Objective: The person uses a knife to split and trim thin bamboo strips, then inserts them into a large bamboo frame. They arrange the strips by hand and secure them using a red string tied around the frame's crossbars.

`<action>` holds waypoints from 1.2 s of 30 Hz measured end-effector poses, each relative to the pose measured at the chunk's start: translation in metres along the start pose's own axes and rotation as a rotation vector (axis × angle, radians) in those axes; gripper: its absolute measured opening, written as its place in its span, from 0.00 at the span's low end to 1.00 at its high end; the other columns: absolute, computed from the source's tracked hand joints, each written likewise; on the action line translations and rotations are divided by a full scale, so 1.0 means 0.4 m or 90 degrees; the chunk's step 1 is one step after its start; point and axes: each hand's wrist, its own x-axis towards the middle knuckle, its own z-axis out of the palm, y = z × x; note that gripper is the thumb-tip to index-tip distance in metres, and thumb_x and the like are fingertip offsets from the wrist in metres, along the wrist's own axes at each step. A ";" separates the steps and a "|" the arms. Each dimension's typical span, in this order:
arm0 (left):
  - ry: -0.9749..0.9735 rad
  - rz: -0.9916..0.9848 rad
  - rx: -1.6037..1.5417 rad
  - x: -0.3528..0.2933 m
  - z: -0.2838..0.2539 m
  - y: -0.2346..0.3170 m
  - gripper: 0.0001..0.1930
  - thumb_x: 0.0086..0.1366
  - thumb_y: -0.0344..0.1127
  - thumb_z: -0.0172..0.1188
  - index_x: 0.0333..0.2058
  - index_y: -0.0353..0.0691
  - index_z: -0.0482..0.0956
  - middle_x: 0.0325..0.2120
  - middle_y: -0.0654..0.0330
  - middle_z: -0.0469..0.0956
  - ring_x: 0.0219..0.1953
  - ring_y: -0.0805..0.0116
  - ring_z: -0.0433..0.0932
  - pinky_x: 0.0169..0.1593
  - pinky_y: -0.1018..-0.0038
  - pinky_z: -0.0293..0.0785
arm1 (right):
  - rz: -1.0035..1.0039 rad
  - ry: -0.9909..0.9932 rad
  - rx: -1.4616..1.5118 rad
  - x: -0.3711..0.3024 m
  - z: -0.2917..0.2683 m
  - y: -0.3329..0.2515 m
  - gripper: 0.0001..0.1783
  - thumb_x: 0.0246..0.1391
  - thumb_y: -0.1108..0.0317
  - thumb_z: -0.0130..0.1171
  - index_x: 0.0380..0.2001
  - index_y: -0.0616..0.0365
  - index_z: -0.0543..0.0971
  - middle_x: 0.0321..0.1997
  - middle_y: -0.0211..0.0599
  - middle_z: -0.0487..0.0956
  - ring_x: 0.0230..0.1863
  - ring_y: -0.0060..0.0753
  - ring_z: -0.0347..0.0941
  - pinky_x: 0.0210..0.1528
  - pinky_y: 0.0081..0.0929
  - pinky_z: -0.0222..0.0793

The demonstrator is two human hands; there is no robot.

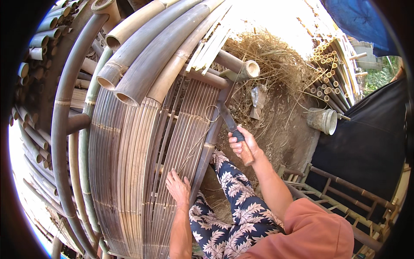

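My right hand is wrapped around the handle of a large knife with a dark, broad blade, a black binding and a wooden grip end. Its blade points away from me, over the frame pole along the near side of a bamboo bench. On the bench's slatted seat, my left hand lies with its fingers stretched out and resting on the dark slats. A thin looped strip curls over the slats by the blade, its tail trailing toward my left hand. Narrow gaps show between some slats.
Thick bamboo poles and pale split strips lie across the bench's far end. Beyond are a heap of shavings, stacked cut bamboo and a tipped bucket. A bamboo frame stands at right.
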 end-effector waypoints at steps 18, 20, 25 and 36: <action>-0.416 0.346 -0.285 -0.233 0.082 0.246 0.12 0.58 0.37 0.55 0.39 0.43 0.81 0.37 0.51 0.81 0.39 0.50 0.81 0.45 0.58 0.78 | -0.104 0.326 -0.941 0.154 0.071 -0.042 0.24 0.65 0.55 0.47 0.22 0.65 0.70 0.16 0.35 0.71 0.14 0.30 0.68 0.17 0.36 0.69; -0.460 0.289 -0.271 -0.262 0.062 0.343 0.11 0.60 0.37 0.53 0.39 0.43 0.80 0.38 0.51 0.80 0.41 0.50 0.81 0.46 0.57 0.77 | 0.003 0.328 -0.982 0.121 0.079 -0.102 0.29 0.65 0.50 0.46 0.22 0.67 0.72 0.16 0.40 0.74 0.13 0.35 0.71 0.18 0.36 0.72; -0.404 0.249 -0.357 -0.253 0.057 0.509 0.11 0.61 0.36 0.52 0.40 0.42 0.79 0.36 0.51 0.78 0.38 0.51 0.80 0.43 0.59 0.77 | 0.042 0.221 -0.195 0.164 0.103 -0.156 0.23 0.65 0.47 0.47 0.30 0.57 0.69 0.19 0.29 0.70 0.15 0.25 0.66 0.15 0.25 0.66; -0.466 0.309 -0.601 -0.307 0.145 0.913 0.22 0.57 0.51 0.61 0.45 0.43 0.82 0.49 0.51 0.79 0.54 0.52 0.74 0.56 0.61 0.70 | 0.168 0.032 -0.166 0.123 0.185 -0.217 0.21 0.64 0.47 0.50 0.33 0.56 0.70 0.21 0.28 0.70 0.15 0.23 0.64 0.17 0.21 0.64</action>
